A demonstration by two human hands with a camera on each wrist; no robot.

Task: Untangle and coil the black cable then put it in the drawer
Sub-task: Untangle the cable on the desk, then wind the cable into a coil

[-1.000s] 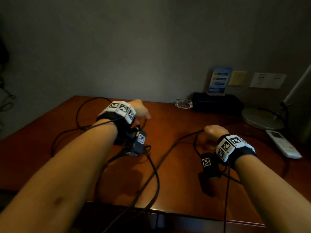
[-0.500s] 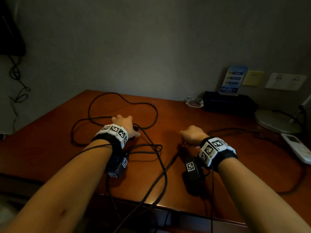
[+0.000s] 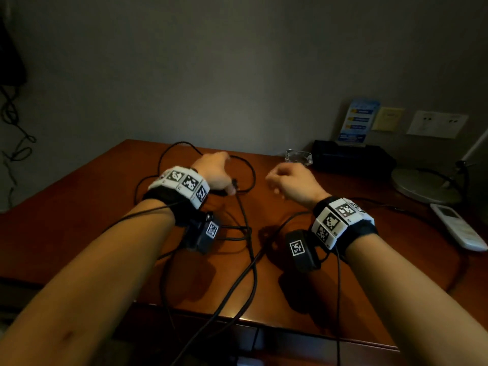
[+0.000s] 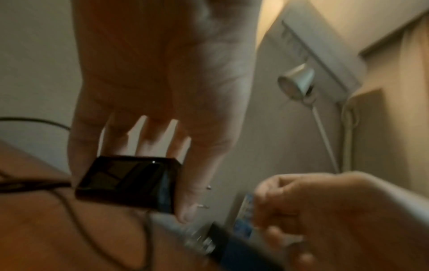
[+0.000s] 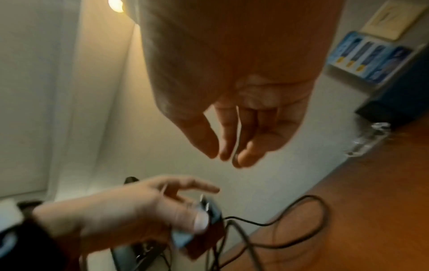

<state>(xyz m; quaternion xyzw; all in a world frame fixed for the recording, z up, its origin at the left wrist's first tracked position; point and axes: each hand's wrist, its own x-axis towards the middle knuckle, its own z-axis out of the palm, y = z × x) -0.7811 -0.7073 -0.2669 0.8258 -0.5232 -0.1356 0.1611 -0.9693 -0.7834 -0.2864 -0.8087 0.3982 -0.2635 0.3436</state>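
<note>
I see my left hand (image 3: 216, 173) pinching the plug (image 4: 130, 183) at the end of the cable (image 3: 248, 233), which sprawls limp and light across the desk (image 3: 79, 207), while my right hand (image 3: 293, 180), loosely curled, holds nothing; I'd gather it from that stiff plug end.

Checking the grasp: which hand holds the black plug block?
The left hand: its thumb and fingers pinch the black plug block. The right hand hovers beside it, fingers curled, with no block in it.
</note>
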